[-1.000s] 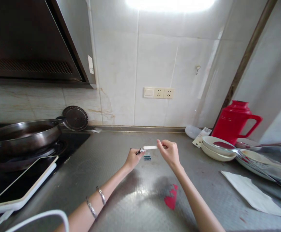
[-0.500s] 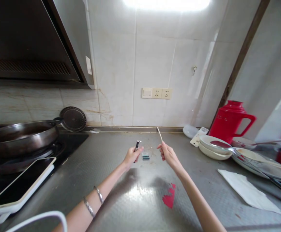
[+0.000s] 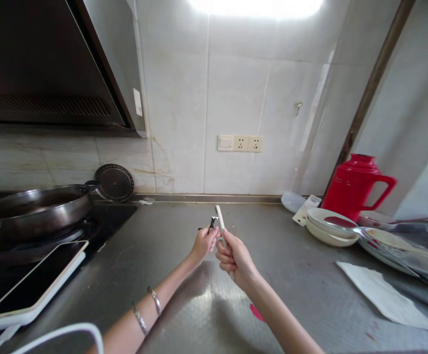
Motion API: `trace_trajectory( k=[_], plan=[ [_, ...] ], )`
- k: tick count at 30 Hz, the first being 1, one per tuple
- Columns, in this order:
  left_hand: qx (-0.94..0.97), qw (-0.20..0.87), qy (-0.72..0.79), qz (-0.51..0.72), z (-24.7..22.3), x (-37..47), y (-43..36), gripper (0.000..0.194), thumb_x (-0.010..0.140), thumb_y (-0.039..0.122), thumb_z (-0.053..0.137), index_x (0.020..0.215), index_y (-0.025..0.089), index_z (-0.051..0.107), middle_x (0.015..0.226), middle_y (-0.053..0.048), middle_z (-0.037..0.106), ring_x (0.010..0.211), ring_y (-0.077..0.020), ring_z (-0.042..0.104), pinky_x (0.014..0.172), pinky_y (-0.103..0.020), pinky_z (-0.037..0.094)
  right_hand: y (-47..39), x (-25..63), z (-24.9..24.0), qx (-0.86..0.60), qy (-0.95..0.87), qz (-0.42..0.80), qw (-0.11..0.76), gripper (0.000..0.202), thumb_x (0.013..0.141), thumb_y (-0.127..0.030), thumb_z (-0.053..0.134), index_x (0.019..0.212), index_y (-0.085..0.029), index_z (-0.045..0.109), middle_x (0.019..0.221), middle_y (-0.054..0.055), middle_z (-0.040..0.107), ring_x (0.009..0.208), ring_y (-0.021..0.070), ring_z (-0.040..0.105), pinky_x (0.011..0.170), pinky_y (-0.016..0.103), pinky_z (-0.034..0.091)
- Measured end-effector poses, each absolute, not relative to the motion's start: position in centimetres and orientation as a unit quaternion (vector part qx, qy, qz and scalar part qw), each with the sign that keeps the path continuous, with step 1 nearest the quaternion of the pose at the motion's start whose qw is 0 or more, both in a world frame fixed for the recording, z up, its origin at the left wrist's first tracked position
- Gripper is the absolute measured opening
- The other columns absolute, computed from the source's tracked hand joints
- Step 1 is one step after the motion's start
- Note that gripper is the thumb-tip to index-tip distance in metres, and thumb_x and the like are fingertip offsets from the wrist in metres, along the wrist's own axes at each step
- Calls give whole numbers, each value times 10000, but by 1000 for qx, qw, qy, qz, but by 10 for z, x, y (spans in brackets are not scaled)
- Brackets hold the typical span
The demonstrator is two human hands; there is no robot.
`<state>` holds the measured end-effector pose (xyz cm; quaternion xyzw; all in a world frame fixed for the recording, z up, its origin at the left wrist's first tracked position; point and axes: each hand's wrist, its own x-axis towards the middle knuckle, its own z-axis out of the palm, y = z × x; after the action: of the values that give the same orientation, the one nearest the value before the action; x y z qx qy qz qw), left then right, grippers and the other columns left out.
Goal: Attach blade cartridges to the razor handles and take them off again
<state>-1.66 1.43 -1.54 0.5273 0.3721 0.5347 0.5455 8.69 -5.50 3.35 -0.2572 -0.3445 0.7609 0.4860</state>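
Note:
My left hand (image 3: 203, 244) is closed around a small black tool with a T-shaped metal head (image 3: 214, 220), its head pointing up and away from me. Just to the right, my right hand (image 3: 236, 258) grips a pale, slender stick (image 3: 219, 216) with a rounded tip. The stick leans up and slightly left, and its lower end shows below my fingers. Both hands are close together above the steel counter (image 3: 177, 223). Part of a red paper cutout (image 3: 256, 312) lies under my right forearm, which hides the rest.
At left stand a pan (image 3: 37, 206) on the hob and a phone (image 3: 37, 285) with a white cable (image 3: 70, 327). To the right are a red thermos jug (image 3: 354, 187), stacked bowls (image 3: 329, 236), plates (image 3: 413, 250) and a white paper sheet (image 3: 386, 297).
My right hand has moved left with the stick, bringing it beside the black tool. The small blue-green item on the counter is now hidden behind my hands. More of the red cutout is covered.

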Motion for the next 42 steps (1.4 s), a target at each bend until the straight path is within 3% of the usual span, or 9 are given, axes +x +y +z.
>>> trace_trajectory(
  k=[4,8,14,19,24,30,36,42],
  plan=[
    [529,515,367,565,-14,-14,10,395,665,519,575,603,171,398,429,96,326,334,-16,271,339,-159,208,-65,76,24,-252,-308,786,473,410,686,-501,620,660,-201,342,429,-122,229,352,7,81,306,124,32],
    [511,530,374,564,-13,-14,8,386,690,541,535,639,182,404,415,107,307,289,-18,223,311,-173,175,-77,72,18,-261,-291,793,467,432,683,-529,610,654,-204,327,431,-122,218,356,8,70,307,128,30],
    [527,503,363,581,-14,-14,11,394,678,518,565,588,174,395,406,93,332,327,-22,284,338,-165,206,-72,70,25,-258,-300,770,501,415,659,-509,638,678,-200,361,435,-127,216,358,5,70,314,132,25],
    [523,518,385,556,-16,-15,13,393,687,545,534,606,186,394,383,97,347,261,-23,229,300,-185,147,-77,66,18,-266,-309,775,483,442,654,-554,621,679,-212,342,442,-125,219,360,10,74,319,133,25],
    [528,500,361,584,-17,-15,15,400,660,511,584,569,177,384,407,89,345,325,-22,291,344,-172,212,-73,67,26,-259,-311,757,513,432,648,-527,639,673,-203,355,443,-125,212,360,5,71,322,138,17],
    [516,519,388,561,-16,-16,17,415,673,553,546,571,185,381,384,93,330,277,-27,255,320,-195,153,-78,60,18,-275,-302,776,481,442,651,-564,611,683,-211,347,442,-123,220,360,9,78,321,140,24],
    [526,490,372,587,-15,-15,16,362,679,477,580,575,180,402,387,90,335,320,-27,278,343,-184,179,-74,60,20,-263,-303,756,517,426,644,-526,635,665,-204,357,434,-125,206,359,8,76,323,142,21],
    [504,532,373,569,-15,-13,13,408,672,540,562,582,184,384,406,92,334,294,-25,251,323,-188,152,-78,60,16,-278,-292,766,500,434,634,-536,634,667,-207,352,432,-123,221,357,10,80,325,141,20]
  ],
)
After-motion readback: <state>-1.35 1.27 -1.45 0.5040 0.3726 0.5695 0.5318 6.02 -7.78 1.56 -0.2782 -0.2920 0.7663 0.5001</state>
